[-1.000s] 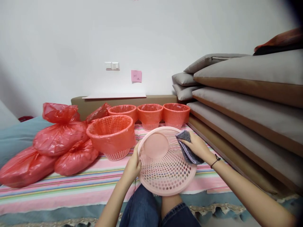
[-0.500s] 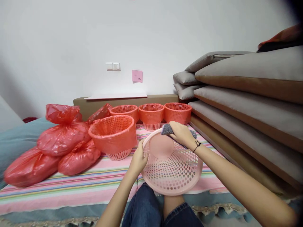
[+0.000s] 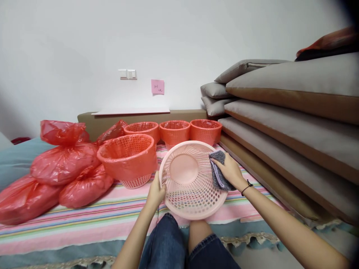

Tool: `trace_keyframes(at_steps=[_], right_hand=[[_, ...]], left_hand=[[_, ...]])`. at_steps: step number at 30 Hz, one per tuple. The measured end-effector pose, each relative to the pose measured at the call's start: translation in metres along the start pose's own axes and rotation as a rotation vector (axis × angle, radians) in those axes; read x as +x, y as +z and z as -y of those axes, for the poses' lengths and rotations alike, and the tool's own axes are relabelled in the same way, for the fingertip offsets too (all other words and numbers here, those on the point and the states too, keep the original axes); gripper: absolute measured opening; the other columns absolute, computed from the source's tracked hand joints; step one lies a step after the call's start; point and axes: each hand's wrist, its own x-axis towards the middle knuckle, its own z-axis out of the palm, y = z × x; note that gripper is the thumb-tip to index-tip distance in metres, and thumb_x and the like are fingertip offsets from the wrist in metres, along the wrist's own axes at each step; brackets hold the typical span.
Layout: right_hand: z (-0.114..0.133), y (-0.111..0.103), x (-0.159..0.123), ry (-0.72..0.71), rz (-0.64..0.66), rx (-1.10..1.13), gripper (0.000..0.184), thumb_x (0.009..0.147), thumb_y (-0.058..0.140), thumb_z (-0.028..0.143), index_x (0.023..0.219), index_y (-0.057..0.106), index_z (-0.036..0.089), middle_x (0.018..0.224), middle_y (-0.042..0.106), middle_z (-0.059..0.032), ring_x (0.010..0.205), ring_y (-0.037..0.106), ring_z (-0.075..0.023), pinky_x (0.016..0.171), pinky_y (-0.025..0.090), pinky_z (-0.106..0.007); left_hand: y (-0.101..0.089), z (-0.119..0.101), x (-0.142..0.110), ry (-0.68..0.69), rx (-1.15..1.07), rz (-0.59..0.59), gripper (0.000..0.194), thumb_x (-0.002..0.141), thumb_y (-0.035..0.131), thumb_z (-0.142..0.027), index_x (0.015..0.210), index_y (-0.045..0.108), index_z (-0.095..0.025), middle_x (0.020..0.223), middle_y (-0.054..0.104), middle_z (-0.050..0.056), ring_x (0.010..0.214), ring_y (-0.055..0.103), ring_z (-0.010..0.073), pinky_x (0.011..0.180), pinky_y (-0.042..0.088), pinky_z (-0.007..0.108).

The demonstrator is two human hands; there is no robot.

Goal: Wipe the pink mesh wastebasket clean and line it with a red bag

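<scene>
A pale pink plastic basket [image 3: 183,169] with perforated walls is tilted so that its inside faces me, just above my knees. My left hand [image 3: 157,191] grips its rim on the left side, thumb on the inner face. In my right hand [image 3: 231,170] is a folded grey cloth [image 3: 220,172], pressed against the right part of the basket's rim and inner wall. The cloth hides that stretch of rim. A red basket lined with a red plastic bag [image 3: 127,158] stands beyond my left hand.
Behind stand three more red lined baskets [image 3: 175,130] in a row. Knotted red plastic bags [image 3: 66,160] are piled at the left. Grey and brown cushions [image 3: 294,104] are stacked at the right. A striped cloth [image 3: 92,228] covers the surface below.
My right hand with the cloth has moved from the basket's top rim down to its right side. The basket has turned to show more of its inside. The view has shifted slightly right.
</scene>
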Motion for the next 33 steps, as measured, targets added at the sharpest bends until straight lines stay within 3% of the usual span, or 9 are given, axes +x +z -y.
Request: trace_keyframes(at_steps=[3,6,10,16,20,23,28,33], right_hand=[[0.028,-0.018,0.016,-0.286,0.059,-0.026,0.03,0.092,0.056,0.045,0.104,0.052,0.018,0.105,0.066,-0.0112,0.096,0.063,-0.0265,0.074,0.042,-0.031],[0.068,-0.024,0.026,-0.596,0.129,-0.165,0.025,0.091,0.06,0.038,0.101,0.053,0.017,0.101,0.066,-0.0104,0.09,0.062,-0.0247,0.072,0.041,-0.031],[0.112,-0.014,0.028,-0.96,0.176,-0.386,0.022,0.088,0.064,0.033,0.098,0.054,0.016,0.096,0.064,-0.0095,0.088,0.06,-0.0246,0.069,0.038,-0.033],[0.117,-0.003,0.028,-1.04,0.147,-0.405,0.027,0.088,0.064,0.036,0.1,0.054,0.015,0.096,0.063,-0.0088,0.087,0.058,-0.0242,0.07,0.037,-0.032],[0.106,-0.005,0.03,-0.998,0.108,-0.356,0.03,0.088,0.063,0.04,0.102,0.055,0.015,0.096,0.062,-0.0098,0.086,0.057,-0.0245,0.071,0.038,-0.033],[0.09,-0.008,0.028,-0.86,0.085,-0.254,0.031,0.089,0.062,0.04,0.105,0.055,0.015,0.098,0.063,-0.0103,0.089,0.059,-0.0248,0.074,0.041,-0.033],[0.042,-0.002,0.013,-0.422,0.025,0.059,0.038,0.088,0.061,0.045,0.113,0.054,0.018,0.108,0.065,-0.0109,0.099,0.061,-0.0263,0.081,0.044,-0.034],[0.001,0.019,-0.031,-0.007,-0.016,0.402,0.049,0.081,0.061,0.059,0.111,0.055,0.02,0.111,0.067,-0.0107,0.1,0.062,-0.0263,0.086,0.046,-0.038]], left_hand=[[-0.015,-0.031,0.016,0.058,0.209,0.195,0.06,0.067,0.044,-0.003,0.125,0.048,-0.016,0.114,0.065,0.012,0.11,0.061,0.0237,0.098,0.046,0.038],[-0.016,-0.064,0.027,0.08,0.395,0.369,0.067,0.069,0.041,0.001,0.135,0.043,-0.015,0.11,0.068,0.015,0.101,0.065,0.0248,0.086,0.049,0.034],[-0.009,-0.087,0.036,0.113,0.562,0.456,0.07,0.072,0.038,0.002,0.14,0.038,-0.013,0.104,0.07,0.017,0.09,0.067,0.0259,0.074,0.047,0.031],[-0.005,-0.084,0.035,0.042,0.576,0.397,0.06,0.075,0.037,0.001,0.134,0.043,-0.014,0.102,0.07,0.017,0.092,0.066,0.0275,0.073,0.044,0.031],[-0.004,-0.083,0.034,0.017,0.526,0.345,0.05,0.076,0.037,-0.002,0.121,0.051,-0.018,0.101,0.07,0.014,0.092,0.066,0.0267,0.076,0.044,0.03],[-0.007,-0.078,0.033,-0.016,0.486,0.296,0.044,0.076,0.039,-0.005,0.115,0.053,-0.02,0.1,0.069,0.011,0.091,0.065,0.0257,0.078,0.044,0.031],[-0.02,-0.052,0.026,-0.085,0.382,0.138,0.031,0.074,0.042,-0.008,0.098,0.053,-0.023,0.084,0.065,0.004,0.085,0.063,0.023,0.078,0.045,0.03],[-0.024,-0.036,0.016,-0.073,0.24,-0.015,0.024,0.07,0.038,-0.008,0.087,0.049,-0.021,0.077,0.059,0.001,0.077,0.059,0.0192,0.073,0.045,0.028]])
